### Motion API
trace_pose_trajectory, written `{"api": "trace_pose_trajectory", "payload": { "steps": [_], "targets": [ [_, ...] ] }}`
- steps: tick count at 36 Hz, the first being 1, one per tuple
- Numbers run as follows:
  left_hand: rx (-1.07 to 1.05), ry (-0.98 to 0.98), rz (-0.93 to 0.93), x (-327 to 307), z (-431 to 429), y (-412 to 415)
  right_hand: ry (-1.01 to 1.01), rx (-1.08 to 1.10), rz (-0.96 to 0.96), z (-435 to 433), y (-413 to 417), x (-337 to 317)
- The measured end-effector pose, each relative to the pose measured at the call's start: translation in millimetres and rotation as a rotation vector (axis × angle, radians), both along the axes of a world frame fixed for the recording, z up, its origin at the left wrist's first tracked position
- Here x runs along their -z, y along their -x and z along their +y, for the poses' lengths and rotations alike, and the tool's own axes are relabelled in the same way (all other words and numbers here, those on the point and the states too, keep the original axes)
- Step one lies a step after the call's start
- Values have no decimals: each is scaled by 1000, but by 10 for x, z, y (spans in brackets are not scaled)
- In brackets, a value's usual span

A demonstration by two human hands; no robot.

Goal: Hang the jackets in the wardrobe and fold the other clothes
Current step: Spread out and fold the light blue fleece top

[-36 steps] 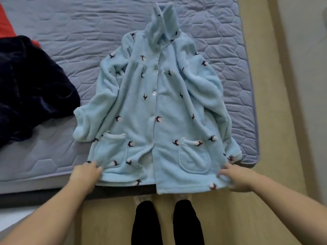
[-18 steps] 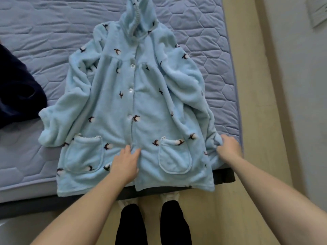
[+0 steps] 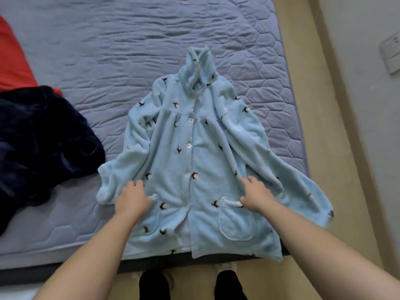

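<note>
A light blue fleece robe (image 3: 207, 161) with small dark bird prints, buttons and two front pockets lies front-up on the grey quilted mattress (image 3: 129, 50), collar away from me. Its hem hangs over the bed's near edge and its right sleeve spreads out to the right. My left hand (image 3: 132, 198) rests flat on the robe above the left pocket, fingers spread. My right hand (image 3: 255, 194) lies on the robe above the right pocket, fingers straight.
A dark navy garment (image 3: 41, 148) is heaped on the mattress to the left, with a red fabric (image 3: 13, 61) behind it. A beige floor strip (image 3: 320, 126) and a wall with a socket plate (image 3: 391, 53) run along the right. My feet (image 3: 190, 284) stand at the bed's edge.
My right hand moved from the robe's right edge inward onto the front above the right pocket. My left hand slid from the middle to the left pocket. The right sleeve now lies spread outward.
</note>
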State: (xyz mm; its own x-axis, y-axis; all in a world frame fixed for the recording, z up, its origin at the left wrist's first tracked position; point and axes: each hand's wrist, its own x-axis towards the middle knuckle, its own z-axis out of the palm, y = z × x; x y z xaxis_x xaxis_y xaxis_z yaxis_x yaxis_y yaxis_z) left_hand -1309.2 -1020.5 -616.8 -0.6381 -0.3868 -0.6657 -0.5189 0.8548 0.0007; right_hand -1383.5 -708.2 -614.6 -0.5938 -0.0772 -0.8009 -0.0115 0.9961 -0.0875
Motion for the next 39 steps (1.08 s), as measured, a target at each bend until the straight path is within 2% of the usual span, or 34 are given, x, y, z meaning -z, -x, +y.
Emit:
{"api": "trace_pose_trajectory", "payload": {
  "steps": [6,11,13,15,17,19,20,22,24,26,28,31,35,39],
  "targets": [
    [-214,26,127,401,-943,181,135,-61,41,-1133,172,338],
    [-57,-66,63,856,-1466,265,178,-67,60,-1943,268,718],
    [-3,-211,-25,903,-1600,322,132,-41,51,-2180,277,817],
    [-8,-416,-17,828,-1726,384,44,-36,45,-2328,297,858],
    [-107,-578,95,625,-1935,494,-64,-68,33,-2423,357,826],
    [-262,-630,248,351,-2307,662,-159,-66,30,-2549,452,715],
    [-325,-593,331,198,-2545,750,-187,-51,53,-2631,510,643],
    [-389,-386,500,-107,-3116,912,-193,-46,152,-2829,641,491],
    [-432,-70,646,-385,-3699,1049,-113,-58,244,-3044,782,378],
    [-543,126,779,-584,-4180,1165,24,-59,254,-3268,913,314],
    [-663,189,872,-673,-4498,1251,142,-105,203,-3504,1023,308],
    [-712,190,826,-594,-4580,1269,280,-182,99,-3808,1068,382],
    [-575,127,692,-267,-4130,1069,311,-231,4,-3978,899,586],
    [-71,202,741,41,-3552,707,321,-244,64,-3912,683,756]
  ]
}}
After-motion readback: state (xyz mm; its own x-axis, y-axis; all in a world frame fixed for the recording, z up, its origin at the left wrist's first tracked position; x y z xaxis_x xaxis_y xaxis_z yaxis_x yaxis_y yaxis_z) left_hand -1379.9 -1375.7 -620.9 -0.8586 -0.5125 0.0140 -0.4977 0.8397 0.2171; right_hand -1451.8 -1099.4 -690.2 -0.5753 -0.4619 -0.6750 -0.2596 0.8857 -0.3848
